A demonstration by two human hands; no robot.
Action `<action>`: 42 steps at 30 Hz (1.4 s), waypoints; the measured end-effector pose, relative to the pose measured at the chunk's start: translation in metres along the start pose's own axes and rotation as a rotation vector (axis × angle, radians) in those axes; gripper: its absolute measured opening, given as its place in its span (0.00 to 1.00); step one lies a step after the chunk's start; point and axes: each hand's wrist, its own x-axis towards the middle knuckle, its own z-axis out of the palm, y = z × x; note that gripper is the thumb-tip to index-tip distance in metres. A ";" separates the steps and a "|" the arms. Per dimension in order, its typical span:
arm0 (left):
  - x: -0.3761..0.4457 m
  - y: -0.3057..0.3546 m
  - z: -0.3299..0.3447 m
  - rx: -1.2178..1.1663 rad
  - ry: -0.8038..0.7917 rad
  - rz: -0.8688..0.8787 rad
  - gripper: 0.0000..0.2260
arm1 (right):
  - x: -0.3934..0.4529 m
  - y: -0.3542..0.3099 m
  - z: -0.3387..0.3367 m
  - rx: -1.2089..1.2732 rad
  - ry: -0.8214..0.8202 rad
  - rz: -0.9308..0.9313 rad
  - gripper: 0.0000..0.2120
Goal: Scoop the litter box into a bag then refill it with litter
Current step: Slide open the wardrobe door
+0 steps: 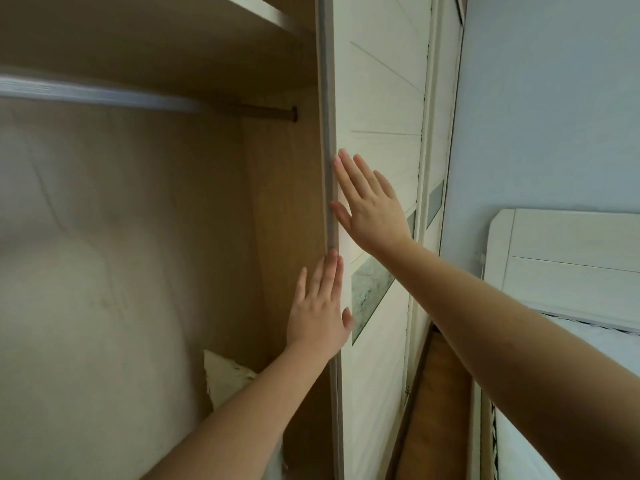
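Note:
No litter box, bag or litter shows in this view. A white sliding wardrobe door [381, 98] stands in the middle, its grey edge [327, 133] running top to bottom. My right hand [369, 202] lies flat and open on the door's face, fingertips at the edge. My left hand [320, 306] is lower, flat against the same edge from the inner side, fingers straight and close together. Neither hand holds anything.
The wardrobe interior [121, 237] on the left is light wood with a hanging rail [104, 95] and a shelf above. A pale bag or cushion [225, 375] sits low inside. A white headboard [571, 265] and bed are at the right, against a blue wall.

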 end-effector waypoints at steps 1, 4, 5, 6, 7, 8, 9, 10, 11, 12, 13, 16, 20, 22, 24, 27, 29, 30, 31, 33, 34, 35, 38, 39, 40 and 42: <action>0.006 0.001 0.002 0.013 0.006 0.007 0.37 | 0.001 0.005 0.005 -0.007 -0.004 0.011 0.29; 0.025 0.005 0.005 0.044 0.017 0.026 0.36 | 0.006 0.018 0.016 -0.030 -0.016 0.045 0.28; 0.030 0.006 0.005 0.045 0.006 0.036 0.36 | 0.007 0.022 0.018 -0.039 -0.025 0.054 0.28; 0.036 0.007 0.006 0.049 -0.005 0.046 0.36 | 0.008 0.025 0.021 -0.052 -0.035 0.062 0.28; 0.041 0.008 0.007 0.055 -0.012 0.056 0.35 | 0.009 0.029 0.024 -0.068 -0.043 0.073 0.28; 0.047 0.008 0.008 0.061 -0.017 0.068 0.35 | 0.010 0.032 0.027 -0.083 -0.047 0.087 0.28; 0.052 0.007 0.008 0.070 -0.022 0.081 0.35 | 0.011 0.034 0.029 -0.097 -0.051 0.103 0.28; 0.058 0.006 0.009 0.085 -0.027 0.095 0.35 | 0.013 0.036 0.032 -0.111 -0.055 0.120 0.28; 0.063 0.005 0.009 0.100 -0.036 0.111 0.35 | 0.014 0.038 0.035 -0.123 -0.060 0.137 0.29; 0.068 0.004 0.009 0.109 -0.045 0.127 0.34 | 0.015 0.039 0.037 -0.134 -0.063 0.153 0.29; 0.072 0.004 0.008 0.114 -0.056 0.140 0.34 | 0.016 0.041 0.039 -0.143 -0.065 0.166 0.29; 0.086 0.006 0.004 0.132 -0.092 0.160 0.33 | 0.021 0.049 0.044 -0.175 -0.083 0.188 0.30; 0.098 0.009 0.002 0.136 -0.144 0.164 0.34 | 0.025 0.058 0.044 -0.230 -0.118 0.181 0.31; 0.098 0.008 0.002 0.134 -0.150 0.167 0.34 | 0.025 0.058 0.044 -0.229 -0.129 0.185 0.31; 0.098 0.007 0.000 0.131 -0.138 0.180 0.34 | 0.024 0.056 0.044 -0.208 -0.130 0.202 0.31; 0.095 0.003 -0.004 0.124 -0.096 0.195 0.32 | 0.023 0.057 0.046 -0.193 -0.130 0.213 0.31; 0.091 -0.005 -0.004 0.122 -0.065 0.186 0.30 | 0.022 0.056 0.045 -0.165 -0.133 0.221 0.32; 0.089 -0.011 -0.003 0.129 -0.049 0.179 0.30 | 0.021 0.053 0.044 -0.138 -0.135 0.228 0.32; 0.085 -0.018 -0.002 0.137 -0.037 0.171 0.29 | 0.019 0.049 0.042 -0.105 -0.132 0.238 0.31; 0.076 -0.033 0.000 0.141 -0.020 0.131 0.29 | 0.011 0.036 0.043 -0.039 -0.125 0.244 0.31; 0.070 -0.042 0.001 0.144 -0.016 0.103 0.29 | 0.005 0.029 0.044 -0.015 -0.127 0.240 0.31; 0.061 -0.051 0.001 0.150 -0.010 0.069 0.29 | -0.001 0.021 0.048 0.005 -0.134 0.232 0.31; 0.025 -0.081 0.002 0.163 -0.002 -0.064 0.30 | -0.023 -0.004 0.063 0.084 -0.187 0.211 0.31; 0.012 -0.090 0.003 0.168 -0.009 -0.103 0.30 | -0.030 -0.013 0.068 0.108 -0.202 0.204 0.31; -0.001 -0.097 0.004 0.175 -0.031 -0.135 0.31 | -0.035 -0.023 0.072 0.131 -0.217 0.191 0.31; -0.025 -0.112 0.008 0.175 -0.112 -0.194 0.33 | -0.044 -0.045 0.079 0.187 -0.247 0.156 0.30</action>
